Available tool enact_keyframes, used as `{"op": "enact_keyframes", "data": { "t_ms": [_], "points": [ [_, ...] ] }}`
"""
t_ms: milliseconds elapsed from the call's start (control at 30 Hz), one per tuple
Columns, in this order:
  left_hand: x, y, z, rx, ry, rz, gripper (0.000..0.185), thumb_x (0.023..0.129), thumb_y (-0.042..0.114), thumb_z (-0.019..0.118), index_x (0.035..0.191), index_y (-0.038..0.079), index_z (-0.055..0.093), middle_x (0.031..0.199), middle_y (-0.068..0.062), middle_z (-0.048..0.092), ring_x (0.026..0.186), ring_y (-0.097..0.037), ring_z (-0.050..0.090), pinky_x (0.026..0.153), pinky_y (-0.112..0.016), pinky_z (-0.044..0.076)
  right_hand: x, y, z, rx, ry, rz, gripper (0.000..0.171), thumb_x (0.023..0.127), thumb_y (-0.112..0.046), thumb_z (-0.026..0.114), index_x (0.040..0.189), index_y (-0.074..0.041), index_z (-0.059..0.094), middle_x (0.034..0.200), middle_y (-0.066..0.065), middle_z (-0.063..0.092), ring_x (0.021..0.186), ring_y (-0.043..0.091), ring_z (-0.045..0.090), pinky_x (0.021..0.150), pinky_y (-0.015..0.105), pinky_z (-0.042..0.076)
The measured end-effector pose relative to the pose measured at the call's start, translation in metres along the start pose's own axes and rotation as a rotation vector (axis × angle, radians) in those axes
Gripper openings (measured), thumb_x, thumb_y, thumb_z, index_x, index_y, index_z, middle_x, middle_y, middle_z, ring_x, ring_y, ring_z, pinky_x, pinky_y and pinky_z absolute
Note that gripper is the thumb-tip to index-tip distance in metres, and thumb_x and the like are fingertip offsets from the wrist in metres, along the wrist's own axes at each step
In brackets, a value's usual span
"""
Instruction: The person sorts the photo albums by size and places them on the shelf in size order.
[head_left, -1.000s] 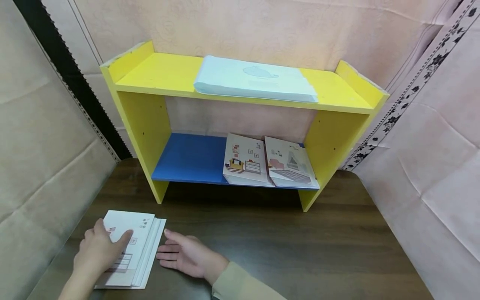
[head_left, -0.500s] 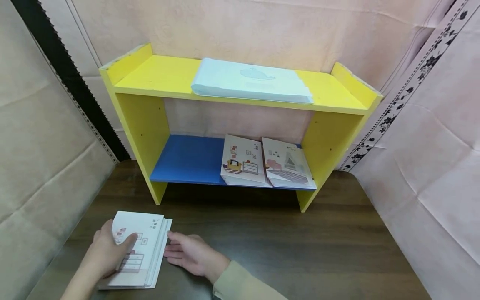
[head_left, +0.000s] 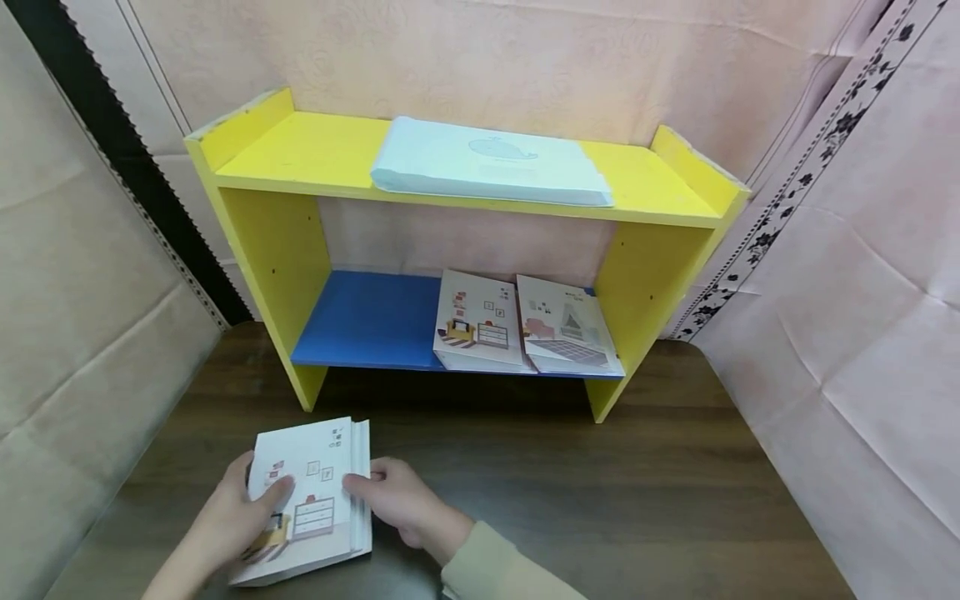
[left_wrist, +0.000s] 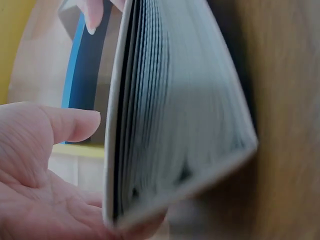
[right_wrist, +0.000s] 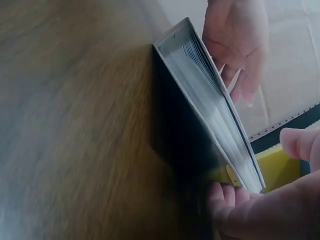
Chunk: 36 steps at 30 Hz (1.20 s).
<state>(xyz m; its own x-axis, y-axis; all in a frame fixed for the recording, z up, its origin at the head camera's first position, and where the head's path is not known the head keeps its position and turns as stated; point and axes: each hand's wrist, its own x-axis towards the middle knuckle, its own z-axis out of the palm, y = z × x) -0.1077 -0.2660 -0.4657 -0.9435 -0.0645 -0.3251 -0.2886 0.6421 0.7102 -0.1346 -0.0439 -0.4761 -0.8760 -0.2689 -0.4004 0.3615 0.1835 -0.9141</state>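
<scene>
A thick book (head_left: 318,475) with a white illustrated cover is held between both hands, tilted slightly, over the front left of the table. My left hand (head_left: 232,521) grips its left side, thumb over the cover. From the right, my right hand (head_left: 408,504) pinches the opposite edge with the thumb on top and fingertips below. In the left wrist view, many page layers of the book (left_wrist: 190,85) show at its near end, beside the left hand (left_wrist: 35,155). The right wrist view shows the book's (right_wrist: 210,102) lower edge lifted off the table, the right fingers under one corner.
A yellow shelf unit (head_left: 281,267) stands behind, with a blue lower board (head_left: 375,321). Two similar books, one left (head_left: 480,321) and one right (head_left: 566,325), lean on the board's right half. A pale blue whale-print package (head_left: 491,162) lies on top. Fabric walls (head_left: 847,333) flank the wooden table (head_left: 600,508).
The book has shifted right and lifted, turning slightly, carried with the left hand. My right hand, beside it before, now pinches its right edge.
</scene>
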Motion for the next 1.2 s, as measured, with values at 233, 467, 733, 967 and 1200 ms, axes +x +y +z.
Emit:
{"op": "enact_keyframes", "data": {
  "t_ms": [233,467,733,967,1200],
  "points": [
    [-0.01,0.012,0.025,-0.232,-0.029,0.007,0.095,0.097,0.041,0.057,0.147,-0.012,-0.005,0.139,-0.034,0.032,0.115,-0.036,0.052,0.086,-0.041,0.051,-0.006,0.008,-0.021,0.053,0.055,-0.097,0.039,0.092,-0.021,0.066,0.125,-0.01,0.049,0.104,0.009,0.053,0.083,0.022,0.058,0.065,0.037,0.052],
    [-0.015,0.03,0.044,-0.284,-0.025,0.012,0.098,0.096,0.039,0.059,0.149,-0.007,-0.009,0.143,-0.033,0.025,0.124,-0.049,0.043,0.081,-0.04,0.054,-0.013,0.013,-0.045,0.073,0.028,-0.14,0.051,0.095,-0.024,0.062,0.138,-0.011,0.038,0.101,0.007,0.06,0.078,0.022,0.064,0.063,0.037,0.054],
    [-0.016,0.043,0.055,-0.319,-0.002,0.053,0.091,0.097,0.033,0.058,0.152,0.0,-0.008,0.145,-0.031,0.023,0.124,-0.047,0.044,0.082,-0.041,0.054,-0.016,0.015,-0.058,0.086,0.032,-0.212,0.049,0.096,-0.023,0.061,0.137,-0.01,0.037,0.101,0.005,0.064,0.077,0.023,0.066,0.061,0.037,0.056],
    [-0.017,0.045,0.061,-0.425,0.034,0.101,0.086,0.099,0.025,0.056,0.152,0.003,-0.008,0.144,-0.027,0.026,0.125,-0.042,0.045,0.088,-0.04,0.051,-0.016,0.012,-0.067,0.082,0.029,-0.267,0.047,0.097,-0.019,0.061,0.137,-0.012,0.038,0.105,0.003,0.065,0.079,0.023,0.067,0.062,0.038,0.056],
    [-0.017,0.049,0.061,-0.485,0.073,0.14,0.085,0.101,0.032,0.052,0.153,0.004,-0.009,0.145,-0.024,0.03,0.129,-0.037,0.042,0.091,-0.033,0.048,-0.018,0.006,-0.074,0.018,-0.012,-0.371,0.045,0.098,-0.019,0.059,0.137,-0.018,0.037,0.113,0.0,0.064,0.084,0.02,0.067,0.065,0.036,0.057]
  ]
}}
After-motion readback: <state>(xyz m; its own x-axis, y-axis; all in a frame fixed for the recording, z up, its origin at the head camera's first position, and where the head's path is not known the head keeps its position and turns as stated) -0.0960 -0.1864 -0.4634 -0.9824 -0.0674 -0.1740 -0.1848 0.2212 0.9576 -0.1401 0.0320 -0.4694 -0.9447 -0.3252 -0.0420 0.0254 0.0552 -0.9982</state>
